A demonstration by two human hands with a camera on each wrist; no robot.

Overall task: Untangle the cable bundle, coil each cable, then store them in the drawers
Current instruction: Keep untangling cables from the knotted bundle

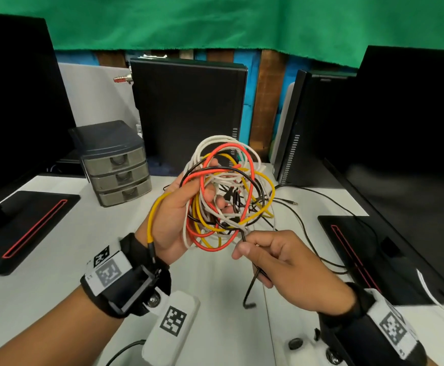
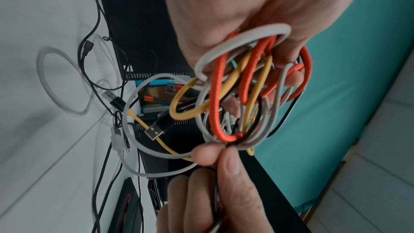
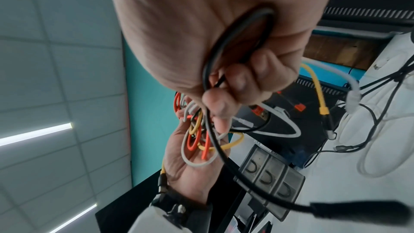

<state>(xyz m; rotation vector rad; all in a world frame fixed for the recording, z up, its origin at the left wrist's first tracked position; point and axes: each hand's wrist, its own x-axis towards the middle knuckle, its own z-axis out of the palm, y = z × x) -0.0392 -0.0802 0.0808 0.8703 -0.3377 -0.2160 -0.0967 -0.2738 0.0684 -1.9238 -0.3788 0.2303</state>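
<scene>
We work over the white desk (image 1: 215, 286), with dark monitors (image 1: 413, 133) to either side and a black computer case (image 1: 189, 114) standing at the back; left of that case sits the grey drawer unit (image 1: 117, 167), its three drawers closed, well apart from our hands; above the desk our left hand (image 1: 173, 220) is raised palm up, its fingers curled round the cable bundle (image 1: 228, 196), a knot of white, orange, yellow and black loops; one yellow cable (image 1: 152, 217) trails from the bundle down past our left wrist; just below the bundle our right hand (image 1: 281, 265) pinches a black cable (image 1: 251, 286) between thumb and fingers, the strand running up into the knot and its free end hanging under the hand; more black and white cables (image 1: 308, 220) lie loose on the desk behind the bundle.
</scene>
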